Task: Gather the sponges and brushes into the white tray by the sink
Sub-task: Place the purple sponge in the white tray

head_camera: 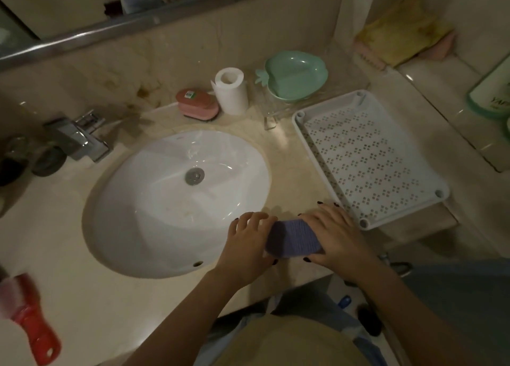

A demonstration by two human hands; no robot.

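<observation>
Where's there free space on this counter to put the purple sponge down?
The white tray is bare from end to end. Bare counter also lies between the sink and the red brush. The back edge is crowded: pink brush, paper roll and green dish stand close together. Both hands, left hand and right hand, hold the purple sponge.

The purple sponge (294,237) between my hands looks ribbed and matt. Beside it the white tray (371,160) is perforated plastic with a dull sheen. The sink basin (154,208) is glossy white ceramic, its drain (194,176) and the faucet (80,139) shiny metal. The countertop (69,296) is polished beige stone. The red brush (30,321) has a smooth plastic handle.
</observation>
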